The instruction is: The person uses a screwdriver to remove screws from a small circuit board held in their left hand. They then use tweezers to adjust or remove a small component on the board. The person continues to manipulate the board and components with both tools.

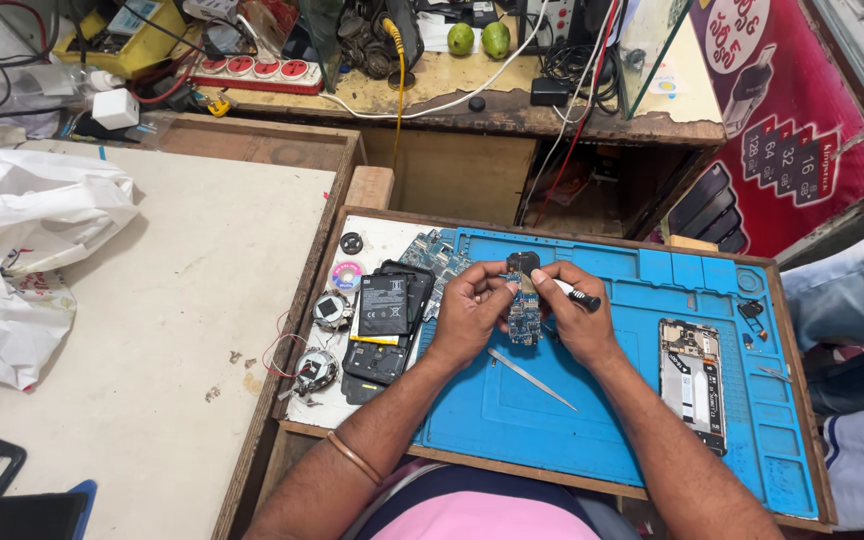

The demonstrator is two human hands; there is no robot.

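Note:
My left hand (470, 310) holds a small blue phone circuit board (523, 318) above the blue repair mat (592, 420). My right hand (574, 315) grips a small black-handled screwdriver (579, 296), its tip at the top of the board. Both hands meet over the mat's upper left part. A thin metal pair of tweezers (530, 378) lies on the mat just below the hands. An opened phone frame (692, 380) lies to the right on the mat.
A black phone battery (383, 305) and stacked phone parts sit left of my hands, with small wire coils (317, 368) beside them. A white plastic bag (22, 250) lies on the left table. A power strip (257, 73), cables and two green fruits (478, 39) crowd the back shelf.

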